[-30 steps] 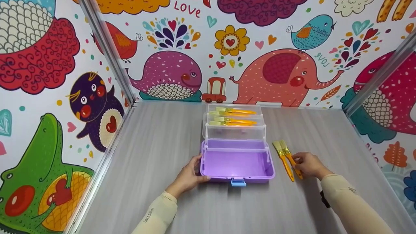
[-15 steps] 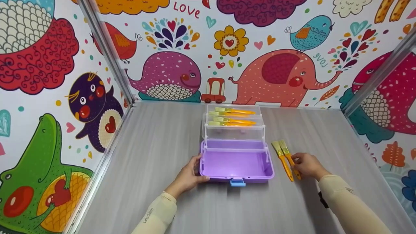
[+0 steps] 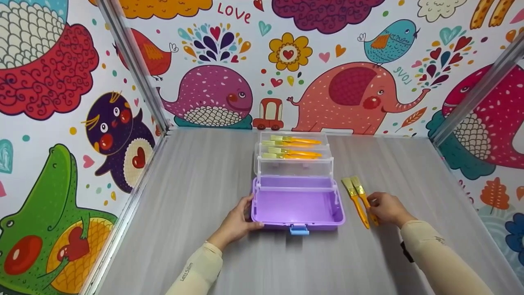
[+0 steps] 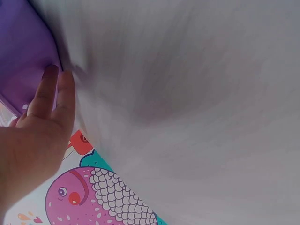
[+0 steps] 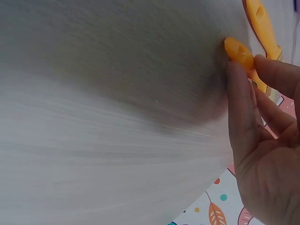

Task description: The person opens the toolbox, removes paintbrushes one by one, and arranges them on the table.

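A purple toolbox point(image 3: 299, 205) with a blue latch stands with its lid up. Its two clear trays point(image 3: 295, 167) are raised at the back. My left hand point(image 3: 235, 223) holds the front left corner, thumb at the front rim and fingers along the left side; in the left wrist view those fingers point(image 4: 44, 96) lie against the purple wall. Right of the box, two paintbrushes with orange handles lie side by side. My right hand point(image 3: 391, 209) pinches the handle of the right paintbrush point(image 3: 361, 190) between thumb and fingers. The left paintbrush point(image 3: 355, 203) lies untouched beside it.
Several more paintbrushes point(image 3: 294, 153) with orange handles lie in the raised trays behind the purple base. The grey table point(image 3: 192, 164) is bounded by a back wall point(image 3: 278, 90) and side walls printed with cartoon animals, with metal strips point(image 3: 141, 69) at the corners.
The head view has shifted very slightly. Both hands, the toolbox and the paintbrushes keep their places.
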`<state>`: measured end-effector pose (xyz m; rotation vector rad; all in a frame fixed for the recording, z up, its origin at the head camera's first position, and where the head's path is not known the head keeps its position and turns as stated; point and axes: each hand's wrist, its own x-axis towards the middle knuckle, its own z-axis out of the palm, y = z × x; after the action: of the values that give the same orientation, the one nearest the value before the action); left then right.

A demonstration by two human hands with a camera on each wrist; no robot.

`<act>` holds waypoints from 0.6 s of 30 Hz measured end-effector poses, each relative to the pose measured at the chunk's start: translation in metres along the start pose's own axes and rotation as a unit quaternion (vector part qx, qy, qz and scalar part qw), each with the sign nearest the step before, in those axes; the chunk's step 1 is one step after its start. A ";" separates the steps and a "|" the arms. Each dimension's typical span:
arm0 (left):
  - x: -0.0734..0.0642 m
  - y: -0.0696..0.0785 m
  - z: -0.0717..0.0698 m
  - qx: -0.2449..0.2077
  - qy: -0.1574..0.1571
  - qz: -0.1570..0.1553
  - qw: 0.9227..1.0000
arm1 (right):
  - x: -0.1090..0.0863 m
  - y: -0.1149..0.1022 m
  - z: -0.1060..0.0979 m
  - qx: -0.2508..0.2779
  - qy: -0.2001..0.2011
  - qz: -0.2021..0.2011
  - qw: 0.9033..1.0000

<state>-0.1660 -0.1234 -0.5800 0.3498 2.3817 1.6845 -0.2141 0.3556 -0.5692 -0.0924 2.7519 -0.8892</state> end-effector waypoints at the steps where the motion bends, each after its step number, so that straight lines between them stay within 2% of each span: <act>1: 0.000 0.000 0.000 -0.003 -0.001 0.001 1.000 | 0.000 0.000 0.000 -0.004 0.001 -0.002 1.000; 5: 0.000 0.000 0.001 -0.006 -0.002 -0.002 1.000 | 0.000 0.000 -0.001 -0.018 0.006 -0.006 1.000; 12: 0.000 0.000 0.000 -0.006 -0.005 -0.008 1.000 | 0.000 0.001 -0.005 -0.057 0.007 -0.040 0.998; 18: -0.001 0.001 0.000 -0.001 -0.003 -0.008 1.000 | -0.001 0.000 -0.014 -0.070 0.000 -0.035 0.997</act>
<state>-0.1654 -0.1235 -0.5791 0.3344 2.3717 1.6778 -0.2165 0.3636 -0.5585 -0.2165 2.8227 -0.7132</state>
